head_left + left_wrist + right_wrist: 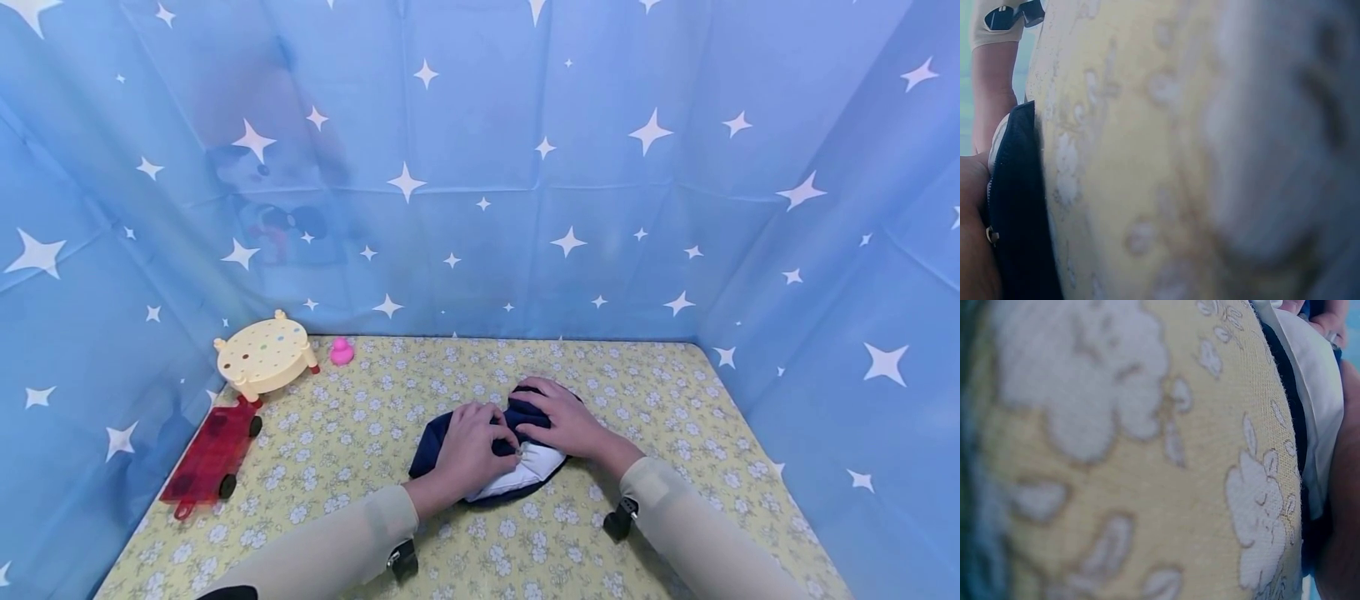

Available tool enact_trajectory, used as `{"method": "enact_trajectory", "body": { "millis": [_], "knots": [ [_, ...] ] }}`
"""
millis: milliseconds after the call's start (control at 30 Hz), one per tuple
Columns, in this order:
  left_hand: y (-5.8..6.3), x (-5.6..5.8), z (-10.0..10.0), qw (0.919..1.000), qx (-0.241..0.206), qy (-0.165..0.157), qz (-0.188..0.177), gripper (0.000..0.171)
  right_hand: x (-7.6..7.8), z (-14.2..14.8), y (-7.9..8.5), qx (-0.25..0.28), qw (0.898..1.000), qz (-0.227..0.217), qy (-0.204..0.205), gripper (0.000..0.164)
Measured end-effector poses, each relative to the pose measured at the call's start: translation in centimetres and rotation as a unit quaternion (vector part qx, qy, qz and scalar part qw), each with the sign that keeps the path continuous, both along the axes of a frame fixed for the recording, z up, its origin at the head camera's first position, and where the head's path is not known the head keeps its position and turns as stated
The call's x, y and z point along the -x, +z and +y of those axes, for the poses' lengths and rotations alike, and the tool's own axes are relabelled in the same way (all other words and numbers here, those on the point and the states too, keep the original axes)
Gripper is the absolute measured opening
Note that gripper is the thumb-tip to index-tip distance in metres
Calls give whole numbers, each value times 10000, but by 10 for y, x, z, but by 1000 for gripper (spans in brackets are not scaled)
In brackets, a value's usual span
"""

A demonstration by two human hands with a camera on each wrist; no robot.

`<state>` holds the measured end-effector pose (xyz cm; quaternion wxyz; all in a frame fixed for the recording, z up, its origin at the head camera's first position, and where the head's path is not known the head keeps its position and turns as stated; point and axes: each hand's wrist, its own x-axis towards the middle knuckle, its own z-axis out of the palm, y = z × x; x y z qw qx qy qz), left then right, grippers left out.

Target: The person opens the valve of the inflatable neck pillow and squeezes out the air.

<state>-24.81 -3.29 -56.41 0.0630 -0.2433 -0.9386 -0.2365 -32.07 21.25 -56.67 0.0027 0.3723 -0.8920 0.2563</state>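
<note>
A dark blue and white fabric piece (525, 473) lies on the near middle part of the desk (330, 467), its white panel facing up between and below the hands, with dark blue cloth to either side. A toothed edge runs along it in the left wrist view, with a small metal ring (992, 235) there (a zip, by the look of it).

The left hand (471, 442) lies across the piece, thumb and forefinger bent into a loop with their tips together at the white panel, pinching a small bit there that is too tiny to make out. The right hand (561, 417) grips the dark blue cloth on the far right side, its fingers bent over the material and a little apart from one another.

Both forearms are in pale sleeves (330, 533), with a black device (619, 518) at each wrist.

Away to the left on the desk is a see-through red toy cart (210, 454) with black wheels. Just beyond it stands a round cream toy table (262, 354) (dotted in several colours, with red-tipped legs), and to the right of that a pink toy duck (342, 352). Blue curtains (480, 108) with white stars surround the desk at the back and sides.
</note>
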Motion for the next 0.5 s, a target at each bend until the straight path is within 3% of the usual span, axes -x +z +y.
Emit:
{"method": "enact_trajectory", "body": {
  "millis": [500],
  "knots": [
    [-3,2,0,9999,29,-1,99,8,3,2,-6,-142,9996,159,157,64]
  ]
}}
